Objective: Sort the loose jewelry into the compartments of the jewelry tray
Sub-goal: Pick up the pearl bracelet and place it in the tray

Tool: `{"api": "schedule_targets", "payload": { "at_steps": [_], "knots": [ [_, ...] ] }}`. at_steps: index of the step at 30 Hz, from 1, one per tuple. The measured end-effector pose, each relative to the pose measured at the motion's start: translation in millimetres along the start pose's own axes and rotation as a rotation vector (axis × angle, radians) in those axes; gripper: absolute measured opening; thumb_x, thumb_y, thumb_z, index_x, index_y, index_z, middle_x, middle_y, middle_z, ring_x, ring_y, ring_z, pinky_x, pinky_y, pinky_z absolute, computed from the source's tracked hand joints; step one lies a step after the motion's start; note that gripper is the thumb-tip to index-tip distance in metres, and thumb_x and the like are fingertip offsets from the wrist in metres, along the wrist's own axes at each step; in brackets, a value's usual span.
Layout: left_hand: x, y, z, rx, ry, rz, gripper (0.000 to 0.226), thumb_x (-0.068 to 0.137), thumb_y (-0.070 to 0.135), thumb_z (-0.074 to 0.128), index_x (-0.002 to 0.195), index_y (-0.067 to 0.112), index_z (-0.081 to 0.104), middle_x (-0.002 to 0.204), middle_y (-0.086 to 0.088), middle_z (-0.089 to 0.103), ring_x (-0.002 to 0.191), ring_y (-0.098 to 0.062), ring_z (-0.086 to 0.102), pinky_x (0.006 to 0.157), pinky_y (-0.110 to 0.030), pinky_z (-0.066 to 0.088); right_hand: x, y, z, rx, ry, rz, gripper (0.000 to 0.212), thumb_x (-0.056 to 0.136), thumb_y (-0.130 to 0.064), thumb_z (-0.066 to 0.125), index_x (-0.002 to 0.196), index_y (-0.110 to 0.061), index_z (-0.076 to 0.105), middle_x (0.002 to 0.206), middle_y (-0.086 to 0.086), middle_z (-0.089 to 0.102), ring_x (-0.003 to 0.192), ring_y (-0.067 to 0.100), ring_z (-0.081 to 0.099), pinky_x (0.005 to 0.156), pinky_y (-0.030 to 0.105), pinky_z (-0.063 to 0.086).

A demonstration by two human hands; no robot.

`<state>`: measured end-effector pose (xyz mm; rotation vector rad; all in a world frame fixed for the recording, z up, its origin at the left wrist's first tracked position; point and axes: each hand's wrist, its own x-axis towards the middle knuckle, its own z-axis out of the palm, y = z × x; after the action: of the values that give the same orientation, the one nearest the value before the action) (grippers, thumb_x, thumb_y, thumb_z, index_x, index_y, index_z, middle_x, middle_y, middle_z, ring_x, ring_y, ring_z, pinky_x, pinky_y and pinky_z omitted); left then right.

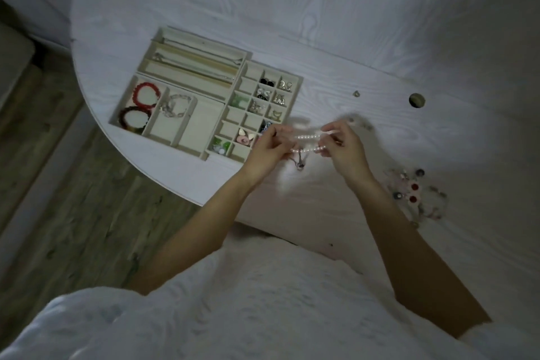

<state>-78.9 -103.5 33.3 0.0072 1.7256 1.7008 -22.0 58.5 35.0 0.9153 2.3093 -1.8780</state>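
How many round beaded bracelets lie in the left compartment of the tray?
2: a red bracelet at the far end, a dark bracelet at the near end, side by side in the jewelry tray.

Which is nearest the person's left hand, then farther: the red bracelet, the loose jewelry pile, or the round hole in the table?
From the left hand:
1. Red bracelet, in the tray's left compartment.
2. Round hole, far right.
3. Loose jewelry pile, right, near edge, roughly level with the hole; too close to call.

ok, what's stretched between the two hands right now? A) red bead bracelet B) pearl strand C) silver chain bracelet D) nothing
B: the left hand and right hand hold a white pearl strand between them; the red bead bracelet and silver chain bracelet lie in the jewelry tray.
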Motion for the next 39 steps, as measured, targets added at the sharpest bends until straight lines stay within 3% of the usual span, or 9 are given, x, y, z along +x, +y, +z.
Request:
{"api": "schedule_targets", "payload": {
  "at_steps": [3,7,10,15,22,27,31,36,39],
  "knots": [
    [-1.8,-1.8,-19.0,-0.036,-0.058,-0.049,0.029,0.089,-0.006,0.058,0.105,0.017,0.052,0.095,-0.007,0.059,0.086,-0.015,0.062,0.075,-0.021,0.053,-0.9,5.8,17.2,0.096,0.018,0.092,0.009,0.093,-0.004,0.052,0.099,-0.011,0.052,0.092,0.009,0.062,0.063,0.014,0.067,0.055,0.021,0.05],
    [-0.7,-14.2,-32.1,0.063,-0.09,-0.033,0.032,0.084,-0.01,0.061,0.105,0.011,0.051,0.094,-0.007,0.057,0.081,-0.012,0.063,0.074,-0.025,0.054,-2.7,11.9,35.7,0.055,0.049,0.097,0.012,0.094,-0.004,0.053,0.103,-0.009,0.059,0.096,0.009,0.062,0.069,0.014,0.064,0.063,0.021,0.053],
    [3.0,-21.1,-32.7,0.214,-0.073,0.058,0.04,0.078,-0.006,0.07,0.108,0.016,0.054,0.102,-0.01,0.06,0.093,-0.023,0.063,0.081,-0.03,0.052,-4.9,11.2,39.9,0.039,0.071,0.035,0.015,0.093,-0.001,0.052,0.101,-0.006,0.063,0.095,0.01,0.063,0.076,0.016,0.063,0.066,0.019,0.054],
    [7.3,-24.3,-26.2,0.432,-0.012,0.121,0.054,0.076,0.004,0.077,0.125,0.015,0.058,0.1,0.0,0.063,0.084,-0.016,0.062,0.08,-0.024,0.053,-7.0,8.0,34.7,0.09,0.186,-0.058,0.012,0.097,-0.004,0.046,0.096,-0.008,0.057,0.081,0.003,0.059,0.07,0.009,0.062,0.064,0.019,0.052],
    [5.1,-21.2,-3.1,0.606,-0.006,0.282,0.028,0.084,0.004,0.069,0.11,0.012,0.065,0.087,-0.005,0.073,0.083,-0.014,0.069,0.08,-0.018,0.051,-4.7,11.0,10.2,0.149,0.374,-0.105,0.017,0.097,-0.008,0.049,0.089,-0.022,0.055,0.08,-0.002,0.06,0.061,0.006,0.061,0.065,0.027,0.05],
    [3.5,-12.3,6.0,0.249,-0.101,0.184,0.02,0.098,0.003,0.047,0.104,0.02,0.055,0.086,0.002,0.06,0.093,-0.018,0.066,0.087,-0.035,0.052,-4.7,10.2,-15.1,0.117,0.353,-0.11,0.011,0.095,-0.009,0.052,0.091,-0.018,0.058,0.083,0.001,0.061,0.05,0.003,0.052,0.056,0.022,0.046],
    [0.9,1.6,13.0,0.02,-0.142,0.153,0.021,0.099,-0.003,0.041,0.1,0.015,0.052,0.08,0.0,0.051,0.068,-0.009,0.06,0.083,-0.031,0.053,-4.0,25.8,-33.6,-0.11,0.38,-0.112,0.012,0.094,-0.013,0.053,0.102,-0.013,0.061,0.084,0.001,0.062,0.061,0.009,0.053,0.06,0.031,0.047],
    [5.1,-1.8,21.2,0.352,-0.167,0.21,0.022,0.098,0.0,0.045,0.093,0.02,0.055,0.088,0.001,0.052,0.065,-0.007,0.059,0.061,-0.036,0.052,-16.0,34.4,-59.9,-0.132,0.454,-0.081,0.012,0.093,-0.011,0.053,0.1,-0.013,0.063,0.083,-0.001,0.064,0.071,0.015,0.062,0.068,0.036,0.054],
    [7.9,-11.8,26.1,0.815,-0.187,0.338,0.016,0.094,0.008,0.057,0.108,0.013,0.062,0.102,-0.001,0.064,0.089,-0.013,0.063,0.074,-0.027,0.048,-26.5,23.7,-62.8,0.066,0.307,-0.067,0.013,0.094,-0.008,0.053,0.093,-0.017,0.062,0.082,-0.001,0.064,0.068,0.007,0.06,0.068,0.029,0.053]
  ]
}}
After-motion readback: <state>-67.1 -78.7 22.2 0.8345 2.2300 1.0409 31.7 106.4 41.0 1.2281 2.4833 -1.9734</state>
